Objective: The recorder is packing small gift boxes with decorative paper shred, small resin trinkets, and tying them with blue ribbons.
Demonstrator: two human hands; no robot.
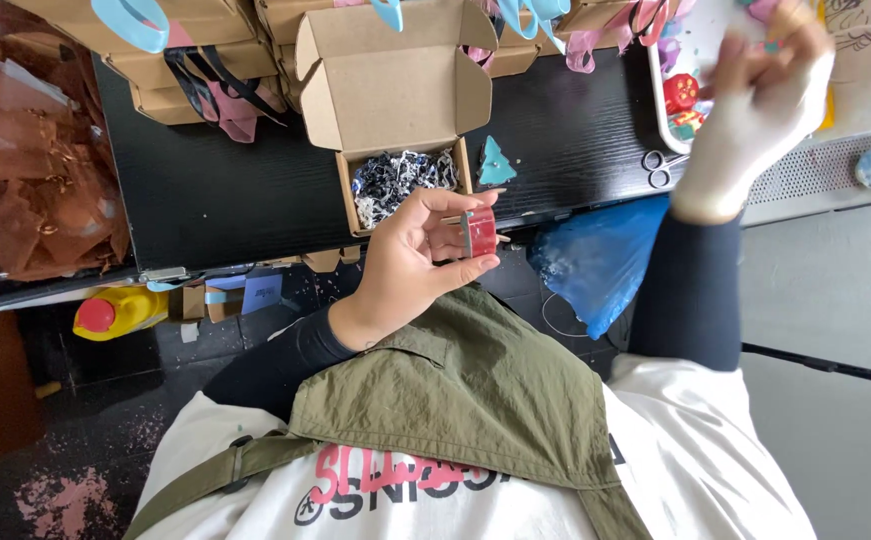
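While held just off the near edge of a black wood-grain desk (215,190), left hand (417,258) curled around a small red block (479,232), fingers clamped on its sides. Right hand (760,110), in a pale glove, raised well apart from the left, closed on something small and colourful, too blurred to name. Directly beyond the left hand, an open cardboard box (395,95) with lid flaps up, filled with dark blue and white shredded paper (400,182). Just beside that box, toward the right hand, a teal tree-shaped cutout (496,163). Under the right hand, small scissors (658,168) and a white tray (659,110) carrying red pieces. Farther beyond both hands, stacked flat boxes (185,60) with pink, black and blue ribbons. Far out past the left hand, a heap of brown sheer pouches (25,170). Below the desk edge, a blue plastic bag (595,265) between the arms, a yellow bottle (120,312) with red cap on a dark, pink-flecked floor (65,480). Beyond the right hand, a grey vented ledge (825,170).
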